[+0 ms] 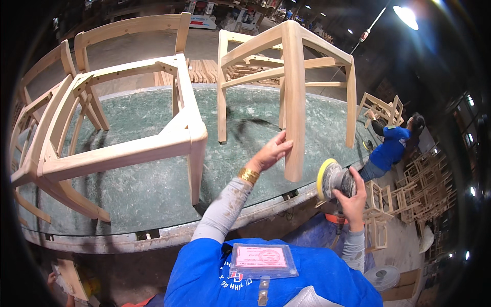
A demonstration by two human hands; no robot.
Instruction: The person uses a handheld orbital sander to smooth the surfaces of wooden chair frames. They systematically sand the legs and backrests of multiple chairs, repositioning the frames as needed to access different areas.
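A pale wooden chair frame stands on the green-topped table in front of me, its nearest leg pointing down toward my body. My left hand, with a gold bracelet at the wrist, has its fingers closed at the left edge of that leg, low down. In my right hand is a round orbital sander with a yellow-edged disc. The disc faces the leg from the right, apart from it. A hose runs down from the sander past my right wrist.
Assembled wooden chairs fill the left of the green table. Wooden parts are stacked beyond its far edge. At right, a person in blue handles another chair frame. Many frames are piled behind. A lamp hangs above.
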